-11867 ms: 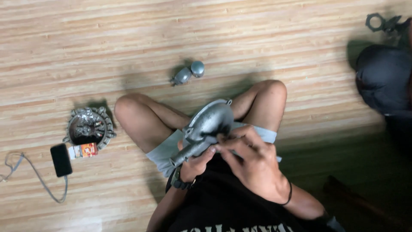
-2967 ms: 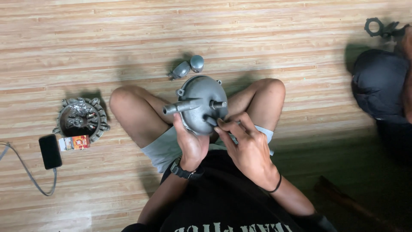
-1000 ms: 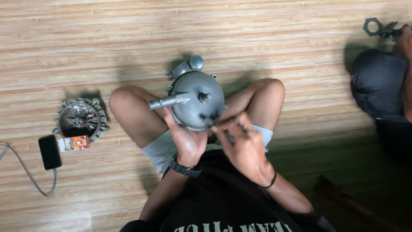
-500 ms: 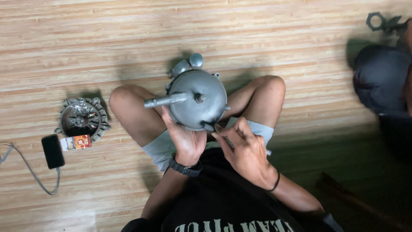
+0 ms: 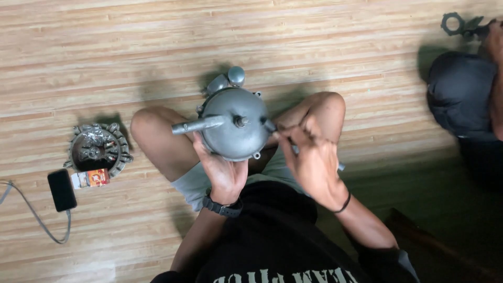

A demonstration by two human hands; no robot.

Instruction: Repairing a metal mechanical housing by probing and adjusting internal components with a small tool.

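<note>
I sit cross-legged on a wooden floor. My left hand (image 5: 222, 170) grips from below a round grey metal motor housing (image 5: 234, 126) with a shaft sticking out to the left and a small stub at its centre. My right hand (image 5: 309, 157) is at the housing's right rim, fingers pinched around a thin tool (image 5: 293, 148) whose far end shows past the palm. A black watch is on my left wrist, a thin band on my right.
Two small grey rounded parts (image 5: 228, 81) lie on the floor behind the housing. A round wound motor part (image 5: 98, 148), a small box (image 5: 89, 178) and a black phone (image 5: 62, 189) with a cable lie at left. Another person's dark clothing (image 5: 461, 94) and a metal ring part (image 5: 456, 23) are at right.
The housing has been turned upright to face the camera and lifted slightly. My right hand has shifted from the housing's lower front to its right rim.
</note>
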